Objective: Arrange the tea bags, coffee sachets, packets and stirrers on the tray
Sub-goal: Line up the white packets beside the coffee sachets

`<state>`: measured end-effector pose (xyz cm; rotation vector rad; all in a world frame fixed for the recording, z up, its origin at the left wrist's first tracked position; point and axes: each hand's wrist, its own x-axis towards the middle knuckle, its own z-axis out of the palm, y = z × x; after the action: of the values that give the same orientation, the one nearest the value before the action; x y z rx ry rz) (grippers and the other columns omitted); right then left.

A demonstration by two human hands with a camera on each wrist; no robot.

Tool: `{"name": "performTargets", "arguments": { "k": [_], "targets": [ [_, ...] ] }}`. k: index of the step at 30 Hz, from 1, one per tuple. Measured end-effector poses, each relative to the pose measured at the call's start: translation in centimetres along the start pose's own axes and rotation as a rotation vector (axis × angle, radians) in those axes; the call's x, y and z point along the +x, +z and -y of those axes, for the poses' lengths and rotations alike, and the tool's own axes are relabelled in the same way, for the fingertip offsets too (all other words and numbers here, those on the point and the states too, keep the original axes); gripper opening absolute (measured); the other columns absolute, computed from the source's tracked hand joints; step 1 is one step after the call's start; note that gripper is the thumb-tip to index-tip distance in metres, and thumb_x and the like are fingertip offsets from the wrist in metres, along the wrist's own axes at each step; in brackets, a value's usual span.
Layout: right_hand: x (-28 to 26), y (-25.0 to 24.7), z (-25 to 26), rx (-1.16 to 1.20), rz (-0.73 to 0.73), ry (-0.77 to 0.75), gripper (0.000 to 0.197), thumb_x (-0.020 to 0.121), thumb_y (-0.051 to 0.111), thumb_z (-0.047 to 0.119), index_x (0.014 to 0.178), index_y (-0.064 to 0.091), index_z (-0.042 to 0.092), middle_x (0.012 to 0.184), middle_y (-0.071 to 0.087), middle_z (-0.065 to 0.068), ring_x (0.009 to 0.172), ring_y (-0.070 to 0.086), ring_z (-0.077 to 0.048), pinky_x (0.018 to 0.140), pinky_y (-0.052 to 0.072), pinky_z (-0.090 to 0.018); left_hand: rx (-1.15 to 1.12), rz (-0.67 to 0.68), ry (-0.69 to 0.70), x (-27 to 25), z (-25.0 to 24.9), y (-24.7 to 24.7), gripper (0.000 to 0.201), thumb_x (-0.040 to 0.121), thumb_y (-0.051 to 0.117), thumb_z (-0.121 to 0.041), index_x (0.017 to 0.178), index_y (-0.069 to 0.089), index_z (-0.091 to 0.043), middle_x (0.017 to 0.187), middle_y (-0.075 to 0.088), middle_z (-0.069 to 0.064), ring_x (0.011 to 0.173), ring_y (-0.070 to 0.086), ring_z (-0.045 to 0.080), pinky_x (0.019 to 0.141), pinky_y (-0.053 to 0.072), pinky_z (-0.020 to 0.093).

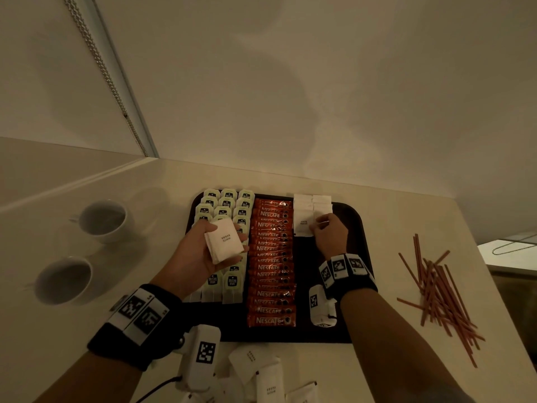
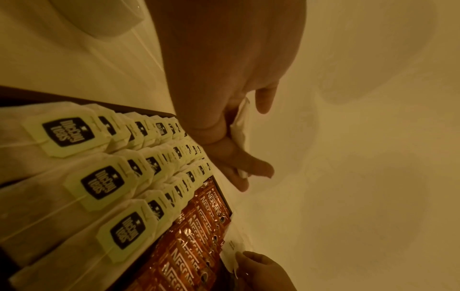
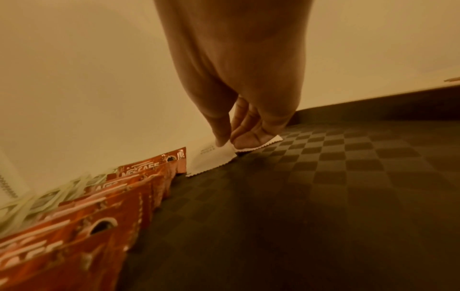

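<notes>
A dark tray (image 1: 356,216) holds rows of tea bags (image 1: 226,203), a column of red coffee sachets (image 1: 271,257) and two short rows of white sugar packets (image 1: 303,212) at its far right. My left hand (image 1: 203,248) hovers over the tea bags, palm up, gripping a small stack of sugar packets (image 1: 223,241). My right hand (image 1: 329,234) pinches a white packet (image 3: 259,145) down on the tray (image 3: 323,187) at the near end of the right packet row. Red stirrers (image 1: 438,289) lie loose on the counter to the right.
Two white cups (image 1: 103,219) (image 1: 62,279) stand on the counter left of the tray. More loose sugar packets (image 1: 261,370) lie on the counter at the near edge. A wall rises right behind the tray.
</notes>
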<state>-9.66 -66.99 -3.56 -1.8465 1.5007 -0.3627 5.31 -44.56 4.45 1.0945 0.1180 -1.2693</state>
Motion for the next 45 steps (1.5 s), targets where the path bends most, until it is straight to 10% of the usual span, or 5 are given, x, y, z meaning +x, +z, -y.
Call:
{"name": "performTargets", "arguments": {
  "k": [4, 10, 23, 31, 45],
  "targets": [
    [-1.8, -0.4, 2.4, 0.082, 0.017, -0.136, 0.018, 0.090, 0.061, 0.016, 0.105, 0.060, 0.006, 0.099, 0.063, -0.002, 0.087, 0.058, -0.011, 0.064, 0.038, -0.010, -0.057, 0.034, -0.002, -0.1, 0.1, 0.5, 0.031, 0.099, 0.028, -0.015, 0.111, 0.055, -0.006, 0.093, 0.072, 0.018, 0.080, 0.071, 0.031, 0.053, 0.058, 0.029],
    [-8.2, 0.3, 7.1, 0.326, 0.596, -0.334, 0.020, 0.086, 0.065, 0.031, 0.094, 0.063, 0.013, 0.094, 0.066, -0.003, 0.087, 0.064, -0.017, 0.079, 0.054, -0.027, 0.022, -0.106, 0.099, 0.5, 0.3, 1.7, 0.011, 0.098, 0.046, -0.012, 0.101, 0.056, -0.009, 0.098, 0.065, 0.014, 0.086, 0.065, 0.029, 0.052, 0.058, 0.032],
    [-9.0, -1.8, 8.7, 0.297, 0.439, -0.523, 0.021, 0.085, 0.063, 0.006, 0.105, 0.065, 0.013, 0.086, 0.061, 0.011, 0.079, 0.060, 0.004, 0.065, 0.050, -0.012, 0.479, -0.103, 0.188, 0.5, 0.7, 1.3, 0.033, 0.078, 0.073, -0.007, 0.109, 0.063, -0.013, 0.096, 0.069, 0.007, 0.079, 0.067, 0.015, 0.049, 0.052, 0.022],
    [-10.0, -0.9, 6.6, 0.526, 0.570, -0.193, 0.010, 0.088, 0.062, 0.014, 0.097, 0.059, 0.010, 0.106, 0.065, -0.013, 0.098, 0.065, -0.027, 0.085, 0.056, -0.040, 0.279, -0.120, 0.165, 0.8, 1.0, 1.7, 0.027, 0.082, 0.070, -0.009, 0.107, 0.063, -0.014, 0.104, 0.069, 0.011, 0.089, 0.068, 0.024, 0.052, 0.053, 0.022],
    [0.2, -3.5, -3.7, 0.156, -0.078, 0.102, 0.022, 0.089, 0.060, 0.013, 0.110, 0.065, 0.009, 0.109, 0.067, -0.009, 0.099, 0.063, -0.024, 0.091, 0.052, -0.045, 0.188, -0.118, 0.087, 1.1, 0.8, 0.0, 0.021, 0.096, 0.049, -0.020, 0.091, 0.068, -0.010, 0.072, 0.073, 0.002, 0.061, 0.070, 0.020, 0.046, 0.053, 0.022]
  ]
}}
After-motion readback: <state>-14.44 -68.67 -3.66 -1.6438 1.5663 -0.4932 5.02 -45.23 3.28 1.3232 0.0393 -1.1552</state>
